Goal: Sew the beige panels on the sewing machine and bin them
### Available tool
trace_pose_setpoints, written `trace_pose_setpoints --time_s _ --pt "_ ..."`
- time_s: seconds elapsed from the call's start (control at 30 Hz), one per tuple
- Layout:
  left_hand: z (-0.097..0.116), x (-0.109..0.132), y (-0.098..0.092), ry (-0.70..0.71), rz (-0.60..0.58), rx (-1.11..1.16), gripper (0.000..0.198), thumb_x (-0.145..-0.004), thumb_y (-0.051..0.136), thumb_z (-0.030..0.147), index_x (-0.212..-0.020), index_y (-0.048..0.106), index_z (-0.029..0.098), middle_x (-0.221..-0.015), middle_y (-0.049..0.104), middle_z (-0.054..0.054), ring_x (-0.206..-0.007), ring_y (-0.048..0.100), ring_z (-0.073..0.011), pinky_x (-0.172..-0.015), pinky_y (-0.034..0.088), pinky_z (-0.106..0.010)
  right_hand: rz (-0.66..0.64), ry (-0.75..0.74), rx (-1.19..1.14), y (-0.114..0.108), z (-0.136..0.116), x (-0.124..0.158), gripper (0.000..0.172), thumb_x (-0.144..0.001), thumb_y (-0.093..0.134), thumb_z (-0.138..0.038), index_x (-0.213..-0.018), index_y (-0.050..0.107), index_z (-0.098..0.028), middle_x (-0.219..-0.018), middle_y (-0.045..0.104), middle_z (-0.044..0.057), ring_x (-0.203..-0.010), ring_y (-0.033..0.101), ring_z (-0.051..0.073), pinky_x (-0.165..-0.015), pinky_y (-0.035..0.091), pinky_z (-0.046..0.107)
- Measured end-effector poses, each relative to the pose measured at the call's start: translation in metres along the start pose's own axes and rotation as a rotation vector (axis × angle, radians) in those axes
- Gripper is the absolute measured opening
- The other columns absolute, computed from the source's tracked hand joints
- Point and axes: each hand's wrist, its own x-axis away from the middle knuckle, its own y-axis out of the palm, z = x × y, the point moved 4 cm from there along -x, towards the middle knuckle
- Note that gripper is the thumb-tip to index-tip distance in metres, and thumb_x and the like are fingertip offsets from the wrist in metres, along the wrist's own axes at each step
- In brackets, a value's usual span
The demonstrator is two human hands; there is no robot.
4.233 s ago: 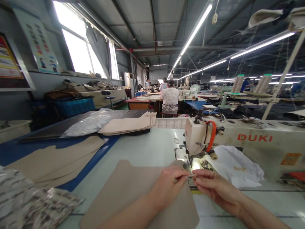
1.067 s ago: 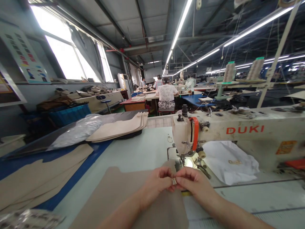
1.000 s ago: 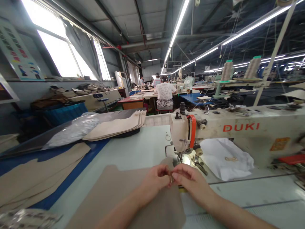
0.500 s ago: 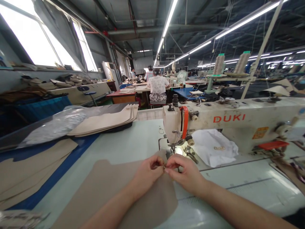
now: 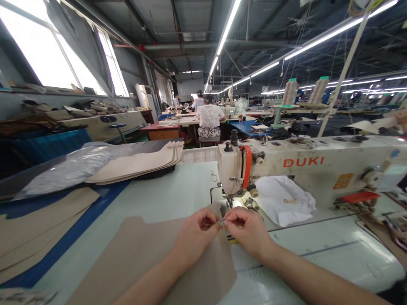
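**Item 1 — hands.** We list the left hand (image 5: pixel 194 232) and the right hand (image 5: pixel 247 228), both our own, with forearms entering from the near edge of the table (image 5: pixel 171 192). Each is closed in a thumb-and-forefinger pinch on one small metal piece (image 5: pixel 221 220). The piece is thin and pale, and too small for us to identify further. It sits where the two sets of fingertips meet, above the middle of the near edge. Its long axis runs roughly left to right with one end in each pinch, so neither hand is the nearer. The other fingers are curled in.

**Item 2.** A tan fabric panel (image 5: pixel 140 258) lies flat on the table under the hands and spreads toward the near left corner.

**Item 3.** A cream sewing machine (image 5: pixel 305 167), lettered DUKI in red, stands along the right side of the table. Its needle head (image 5: pixel 229 169) is just beyond the pinched piece, straight ahead of the fingertips — near, but not touching.

**Item 4.** A crumpled white sheet (image 5: pixel 282 201) lies under the machine's arm.

**Item 5.** A stack of beige panels (image 5: pixel 140 161) sits at the far left of the table, beside a plastic bag (image 5: pixel 68 169).

**Item 6.** Thread cones (image 5: pixel 289 91) stand behind the machine. A seated person (image 5: pixel 209 120) works at a far bench with their back to us.
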Motion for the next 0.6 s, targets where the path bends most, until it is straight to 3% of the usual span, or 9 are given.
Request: trace_pose_setpoints --time_s 0.27,0.47,0.6 --pt "0.003 0.000 0.001 -0.009 -0.031 0.135 0.018 -0.065 0.070 0.024 -0.071 0.055 0.017 -0.066 0.058 0.001 -0.064 0.055 -0.0120 -0.062 0.044 -0.022 -0.005 0.013 -0.007 0.000 0.000 0.001 0.011 -0.069 0.055 -0.017 -0.058 0.054 -0.019 -0.069 0.063 0.002 -0.062 0.054 0.013 -0.058 0.042 0.023" --pt "0.009 0.009 0.000 0.110 0.022 -0.056 0.007 -0.070 0.059 0.017 -0.071 0.053 0.019 -0.069 0.057 0.003 -0.066 0.056 -0.0126 -0.065 0.045 -0.023 -0.023 -0.082 0.075 -0.001 -0.007 0.003 0.012 -0.072 0.056 -0.015 -0.061 0.058 -0.019 -0.073 0.064 0.002 -0.064 0.055 0.013 -0.058 0.042 0.023" --pt "0.013 0.013 -0.003 0.184 0.054 -0.184 0.007 -0.071 0.055 0.014 -0.071 0.053 0.020 -0.069 0.058 0.003 -0.068 0.057 -0.0136 -0.068 0.045 -0.023 -0.019 -0.028 0.018 -0.003 -0.003 0.004 0.011 -0.074 0.061 -0.022 -0.064 0.061 -0.019 -0.071 0.064 0.002 -0.066 0.057 0.015 -0.062 0.043 0.025"
